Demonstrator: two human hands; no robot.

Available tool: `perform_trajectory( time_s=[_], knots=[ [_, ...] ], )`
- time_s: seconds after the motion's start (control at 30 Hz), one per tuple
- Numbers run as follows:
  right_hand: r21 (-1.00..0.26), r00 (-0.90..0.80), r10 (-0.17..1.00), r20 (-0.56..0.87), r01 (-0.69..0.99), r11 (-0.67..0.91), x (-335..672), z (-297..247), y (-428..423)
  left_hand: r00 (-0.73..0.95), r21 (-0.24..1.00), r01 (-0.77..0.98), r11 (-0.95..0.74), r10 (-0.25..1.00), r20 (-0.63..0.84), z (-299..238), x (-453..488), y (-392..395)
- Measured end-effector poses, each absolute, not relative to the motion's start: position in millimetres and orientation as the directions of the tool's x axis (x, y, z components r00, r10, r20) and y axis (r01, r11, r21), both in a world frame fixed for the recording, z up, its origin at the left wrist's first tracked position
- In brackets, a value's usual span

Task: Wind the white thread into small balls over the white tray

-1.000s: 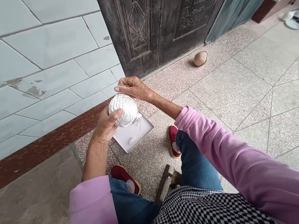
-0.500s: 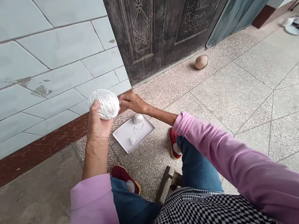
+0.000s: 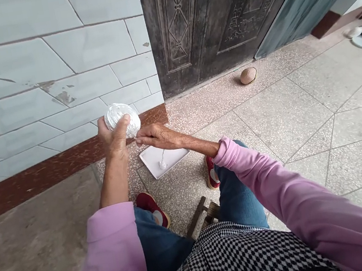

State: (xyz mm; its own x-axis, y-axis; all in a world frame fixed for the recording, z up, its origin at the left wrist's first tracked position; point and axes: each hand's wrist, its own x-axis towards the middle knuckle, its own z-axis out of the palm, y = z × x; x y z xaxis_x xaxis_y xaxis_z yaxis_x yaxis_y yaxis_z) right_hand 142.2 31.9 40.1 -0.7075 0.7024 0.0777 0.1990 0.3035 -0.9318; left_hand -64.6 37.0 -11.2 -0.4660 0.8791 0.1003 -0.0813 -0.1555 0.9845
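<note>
A large white ball of yarn [image 3: 121, 117] is gripped in my left hand [image 3: 115, 139], its thumb lying across the near side. My right hand [image 3: 156, 136] is pinched closed at the lower right of the ball, close against it; a bit of strand shows by its fingertips. On the floor below lies a shallow white tray [image 3: 156, 169]. A small white clump of yarn [image 3: 162, 164] rests in it with a strand running up behind my right hand. That hand and forearm cover the tray's far part.
Beyond the ball stands a tiled wall [image 3: 16, 66] with a dark red base strip. A dark carved door [image 3: 197, 26] is ahead, with a brown rounded object [image 3: 248, 75] on the floor before it. A wooden stool [image 3: 198, 218] shows between my legs.
My right hand has moved down and left, from the ball's right side to its lower edge. My left hand has turned the ball, and the small ball in the tray is now hidden.
</note>
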Motion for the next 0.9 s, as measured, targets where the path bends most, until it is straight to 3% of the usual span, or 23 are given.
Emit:
perform_trajectory(
  time_s=[0.13,0.27,0.43,0.57,0.7,0.9],
  knots=[
    [-0.967,-0.574,0.797,0.189,0.033,0.253,161.2,56.2,59.7,-0.275,1.000,-0.027,-0.015,0.961,0.007,1.8,-57.0,23.5],
    [-0.952,-0.417,0.876,0.244,0.068,0.298,178.5,60.3,84.4,-0.013,0.985,-0.167,0.052,0.998,-0.055,11.3,-43.3,15.6],
    [-0.956,-0.425,0.874,0.236,0.058,0.286,185.7,41.5,91.1,0.174,0.971,-0.152,0.182,0.973,-0.155,11.9,-34.0,15.9],
    [-0.958,-0.427,0.865,0.264,-0.009,0.288,190.4,31.6,97.1,0.264,0.972,-0.159,0.175,0.956,-0.129,17.4,-30.2,14.7],
    [-0.965,-0.412,0.876,0.251,-0.036,0.260,191.6,29.2,102.7,0.300,0.972,-0.184,0.147,0.950,-0.086,26.1,-21.6,11.1],
    [-0.993,-0.355,0.928,0.114,-0.044,0.105,176.7,17.9,103.2,0.110,0.937,-0.336,0.089,0.992,-0.055,20.7,-12.8,10.7]
  ],
)
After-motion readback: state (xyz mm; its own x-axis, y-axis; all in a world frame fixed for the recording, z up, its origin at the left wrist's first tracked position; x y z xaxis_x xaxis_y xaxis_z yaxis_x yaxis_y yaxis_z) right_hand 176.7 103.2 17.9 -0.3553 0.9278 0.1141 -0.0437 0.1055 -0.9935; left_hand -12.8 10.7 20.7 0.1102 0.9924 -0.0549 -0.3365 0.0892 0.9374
